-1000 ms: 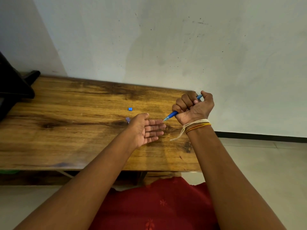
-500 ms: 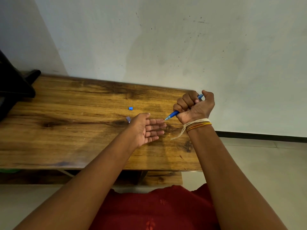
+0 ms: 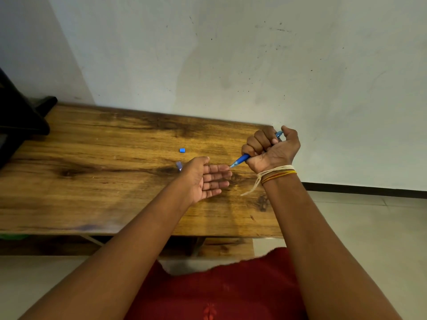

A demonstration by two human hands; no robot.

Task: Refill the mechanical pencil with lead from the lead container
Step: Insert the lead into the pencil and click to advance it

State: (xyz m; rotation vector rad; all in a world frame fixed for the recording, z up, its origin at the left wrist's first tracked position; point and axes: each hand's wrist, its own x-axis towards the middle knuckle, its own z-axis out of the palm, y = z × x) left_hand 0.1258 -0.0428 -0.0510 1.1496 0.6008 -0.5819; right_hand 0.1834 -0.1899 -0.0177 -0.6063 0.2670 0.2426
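Right hand is fisted around the blue mechanical pencil, thumb up at the cap end, tip angled down-left. Left hand is flat open, palm up, holding nothing visible, fingers just under the tip. Versus a second ago almost nothing moved: same grips, same spots; the tip now sits right at the left index finger, looks like touching. Read: thumb is likely clicking the cap to feed lead out against the finger, i.e. checking the refill, or shaking old lead into the palm. Can't tell which; no lead is resolvable at this size. Small blue piece lies on the bench well apart from both hands, probably a cap off the pencil or the container. A pale bluish-clear item sits just behind the left hand, partly hidden, possibly the lead container, not confirmed. If lead does show at the tip, what's left is refitting the loose cap. Risk: pressing the tip into the finger snaps thin lead.
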